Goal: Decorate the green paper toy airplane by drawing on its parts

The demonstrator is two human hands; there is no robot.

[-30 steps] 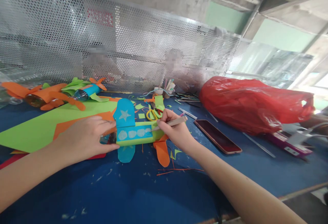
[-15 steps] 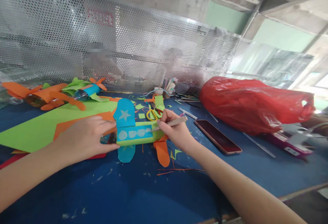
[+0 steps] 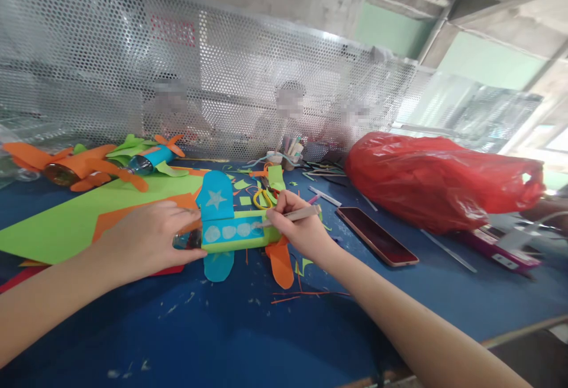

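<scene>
A toy plane [image 3: 237, 246] made from a bottle wrapped in green paper lies in front of me, with blue wings [image 3: 217, 190] and orange tail pieces [image 3: 282, 264]. The near wing partly shows below the body. My left hand [image 3: 153, 228] is closed around the clear neck end of the bottle. Along the body runs a blue paper strip [image 3: 229, 232] bearing a row of whitish circles. In a pinch, my right hand [image 3: 299, 228] holds a light-coloured marker [image 3: 306, 213]; its tip rests at the rightmost circle. A whitish star marks the far wing.
Yellow-handled scissors [image 3: 262, 200] lie among paper scraps behind the plane. A phone [image 3: 377, 236] and a red plastic bag [image 3: 435, 178] are at right. Green paper [image 3: 57, 222] and finished-looking paper planes [image 3: 84, 166] sit at left. Beyond stands a perforated metal screen [image 3: 248, 68], people behind it.
My right hand has shifted slightly left, and the marker tip with it, over the rightmost circle. The left hand and the plane stay in place.
</scene>
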